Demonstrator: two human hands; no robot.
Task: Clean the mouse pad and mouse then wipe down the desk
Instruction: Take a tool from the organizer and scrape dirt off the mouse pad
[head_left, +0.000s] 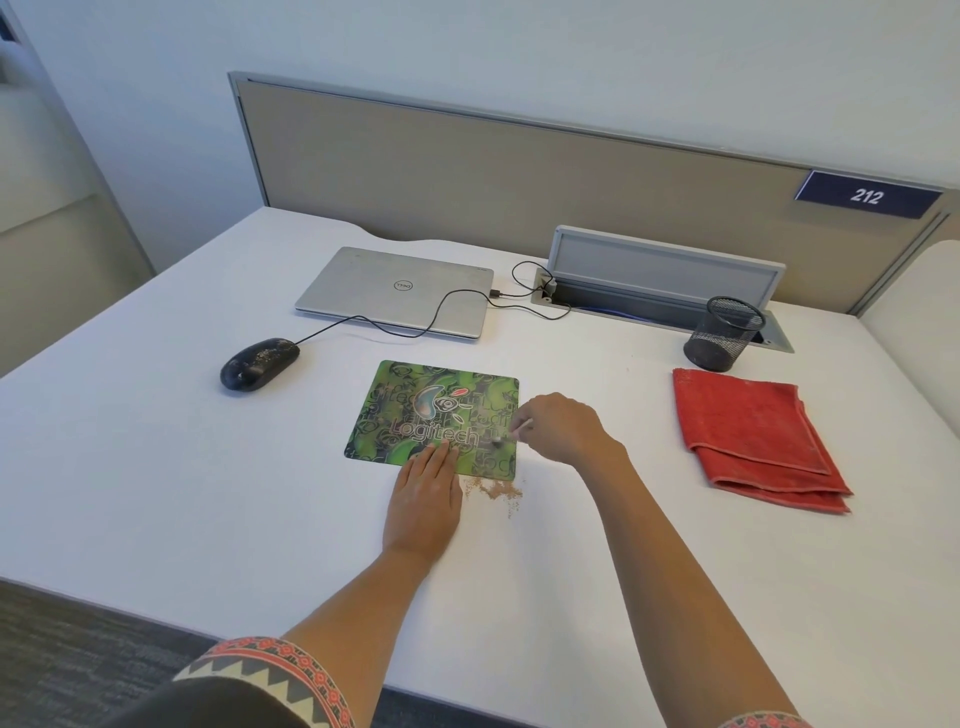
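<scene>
Mouse pad (410, 415), green and printed, lies flat mid-desk (208, 493). The left hand (423, 499) presses its near edge with straight fingers; the right hand (561, 428) pinches a thin white stick (521, 427), its grey tip on the pad's right side. Brown crumbs (496, 489) lie just off the near edge. The speckled mouse (260, 362) sits to the left, a folded red cloth (753, 436) well to the right.

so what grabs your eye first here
The green patterned mouse pad in the middle, left hand flat on its near edge, right hand pinching a small white stick at its right edge. Then the red cloth folded to the right, and tan crumbs just off the pad's near edge.
</scene>
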